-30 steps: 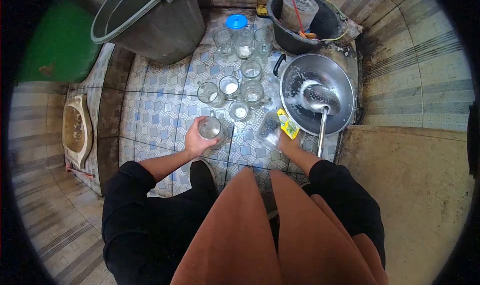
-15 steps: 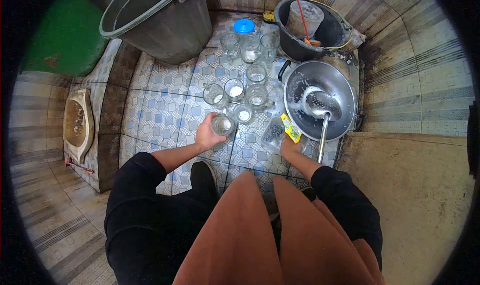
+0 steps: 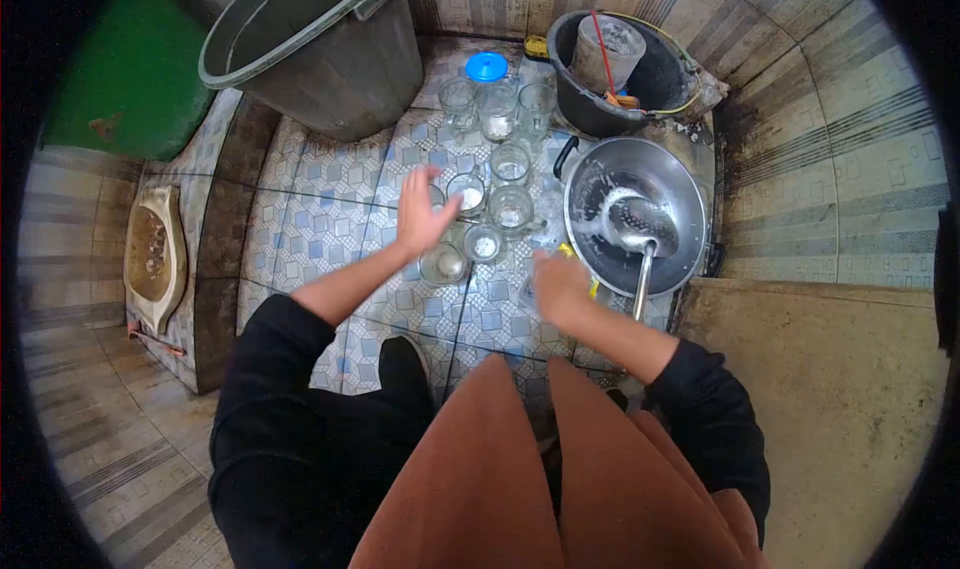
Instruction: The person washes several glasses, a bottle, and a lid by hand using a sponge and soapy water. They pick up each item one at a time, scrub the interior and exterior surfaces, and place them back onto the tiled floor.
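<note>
Left hand [image 3: 424,219] is open, fingers spread, hanging over a glass mug [image 3: 438,194] that's mostly hidden behind it, and I can't tell if it's touching. Right hand [image 3: 560,284] is blurry and sits in front of a yellow packet [image 3: 594,289] and a see-through plastic tub [image 3: 529,295]. Can't tell whether it's gripping either one.

The mugs are all clear, chunky glass, pretty plain, and at least a couple show looped side handles. Nearest the person is the front mug [image 3: 441,266], on the tiled floor [image 3: 345,324] just below the left wrist, with a pale patch on its base. A smaller glass [image 3: 482,245] is right beside it, whitish at the bottom too. Past those there's a tight middle bunch [image 3: 510,209], then three back mugs [image 3: 497,116] in a row, with a round blue lid [image 3: 487,66] just behind them.

Over to the right is a shiny metal wok [image 3: 595,184] with suds inside and a perforated skimmer [image 3: 645,224] resting in it, handle sticking out over the rim. Further back, a black bucket [image 3: 585,104] holds a cloudy pail [image 3: 608,59], and a big grey bin [image 3: 355,79] stands at back left.
</note>
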The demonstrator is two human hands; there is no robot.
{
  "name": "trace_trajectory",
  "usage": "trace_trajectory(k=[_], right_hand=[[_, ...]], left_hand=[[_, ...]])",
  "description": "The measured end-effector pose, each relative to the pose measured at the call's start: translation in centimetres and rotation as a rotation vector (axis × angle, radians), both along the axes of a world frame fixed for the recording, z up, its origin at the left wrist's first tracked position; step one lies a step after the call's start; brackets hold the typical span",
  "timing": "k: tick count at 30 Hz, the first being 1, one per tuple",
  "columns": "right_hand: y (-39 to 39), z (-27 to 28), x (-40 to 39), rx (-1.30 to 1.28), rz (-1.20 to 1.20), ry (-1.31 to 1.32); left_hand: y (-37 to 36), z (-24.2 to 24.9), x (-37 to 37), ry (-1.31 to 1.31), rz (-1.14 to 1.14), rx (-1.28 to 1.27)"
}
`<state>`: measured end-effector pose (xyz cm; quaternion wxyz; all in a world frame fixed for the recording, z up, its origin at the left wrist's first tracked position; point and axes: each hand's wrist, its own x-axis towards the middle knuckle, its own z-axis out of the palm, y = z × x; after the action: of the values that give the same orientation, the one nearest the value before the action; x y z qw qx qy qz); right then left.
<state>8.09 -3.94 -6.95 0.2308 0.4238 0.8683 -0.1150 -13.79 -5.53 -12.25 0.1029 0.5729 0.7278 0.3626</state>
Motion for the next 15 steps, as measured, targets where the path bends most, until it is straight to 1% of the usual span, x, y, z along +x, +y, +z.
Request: trace_trajectory(k=[1, 2, 3, 4, 5, 6, 7, 9, 10, 12, 13, 15], right_hand=[[0.9, 0.8, 0.2, 0.020, -0.023, 0.115], [1.6, 1.2, 0.3, 0.021, -0.023, 0.117], [2.5, 1.5, 0.4, 0.041, -0.027, 0.190], [3.3, 2.0, 0.5, 0.065, -0.032, 0.263], [3.7, 2.6, 0.8, 0.061, -0.022, 0.337], [4.0, 3.0, 0.8, 0.074, -0.025, 0.334], [4.2, 3.3, 1.0, 0.095, -0.027, 0.395], [4.3, 3.1, 1.5, 0.129, -0.036, 0.531], [4.2, 3.1, 1.8, 0.140, -0.045, 0.518], [4.0, 3.6, 1.8, 0.072, -0.111, 0.518], [3.8, 4.2, 1.7, 0.071, -0.149, 0.504], [3.9, 4.4, 2.0, 0.099, -0.144, 0.544]], left_hand=[[2.8, 0.2, -0.9, -0.013, 0.037, 0.040], [5.5, -0.4, -2.2, -0.001, 0.050, -0.022], [7.8, -1.5, -3.3, 0.009, 0.063, -0.079], [9.6, -2.1, -3.8, 0.008, 0.064, -0.071], [11.2, -2.7, -4.1, -0.035, 0.208, -0.233], [12.7, -3.3, -4.4, -0.080, 0.347, -0.394], [13.9, -3.9, -4.8, -0.086, 0.337, -0.385], [15.6, -6.2, -6.0, -0.198, 0.257, -0.741], [16.0, -7.8, -6.0, -0.205, 0.240, -0.737], [16.8, -12.0, -6.5, -0.340, 0.298, -0.505], [17.1, -12.7, -7.1, -0.346, 0.289, -0.496], [17.1, -12.6, -7.4, -0.237, 0.166, -0.600]])
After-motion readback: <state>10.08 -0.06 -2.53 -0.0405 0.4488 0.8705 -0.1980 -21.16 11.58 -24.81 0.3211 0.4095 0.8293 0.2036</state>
